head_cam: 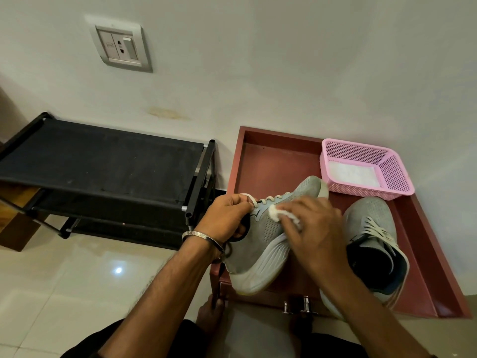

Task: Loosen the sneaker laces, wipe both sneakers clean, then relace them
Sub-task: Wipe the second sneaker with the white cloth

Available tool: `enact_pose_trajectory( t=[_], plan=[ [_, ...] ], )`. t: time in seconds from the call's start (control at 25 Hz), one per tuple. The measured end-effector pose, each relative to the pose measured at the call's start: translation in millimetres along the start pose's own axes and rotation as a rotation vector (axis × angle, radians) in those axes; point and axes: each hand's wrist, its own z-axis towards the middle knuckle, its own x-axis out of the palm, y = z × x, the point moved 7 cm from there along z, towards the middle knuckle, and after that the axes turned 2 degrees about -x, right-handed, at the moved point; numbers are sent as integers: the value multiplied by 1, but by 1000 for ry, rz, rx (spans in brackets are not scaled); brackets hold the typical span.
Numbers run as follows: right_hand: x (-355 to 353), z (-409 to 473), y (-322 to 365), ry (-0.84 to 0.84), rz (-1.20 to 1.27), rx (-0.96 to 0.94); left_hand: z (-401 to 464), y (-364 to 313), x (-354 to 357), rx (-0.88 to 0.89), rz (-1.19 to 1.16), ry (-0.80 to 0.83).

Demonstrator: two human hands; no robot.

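A grey sneaker (260, 251) with cream laces is tilted on its side over the front of a red-brown cabinet top (271, 164). My left hand (227, 217) grips its collar, fingers curled into the opening. My right hand (313, 231) presses a white cloth (277, 211) against the sneaker's upper, just below the laces. The second grey sneaker (371, 244) stands upright to the right on the same top, dark lining showing, its laces threaded.
A pink mesh basket (395, 177) with something white inside sits at the cabinet's back right corner. A black shoe rack (103, 161) stands to the left against the wall. Glossy floor tiles (77, 293) lie below. My bare feet show by the cabinet's front.
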Motion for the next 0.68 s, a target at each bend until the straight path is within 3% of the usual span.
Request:
enact_pose_trajectory(
  t=[0.08,0.16,0.32,0.44,0.52,0.68],
  plan=[
    [12,-20,40,128,127,-189,1,0,-1,0,4,-2],
    [10,-14,32,123,24,-235,2,0,0,10,3,7],
    [-7,12,-22,-44,-71,97,4,2,-1,19,34,-23],
    [16,-14,35,118,148,-127,5,4,-1,10,18,-11],
    [17,-14,41,151,101,-239,5,1,2,23,-4,20],
    [0,15,-14,-29,-55,69,5,1,1,31,47,-7]
  ],
)
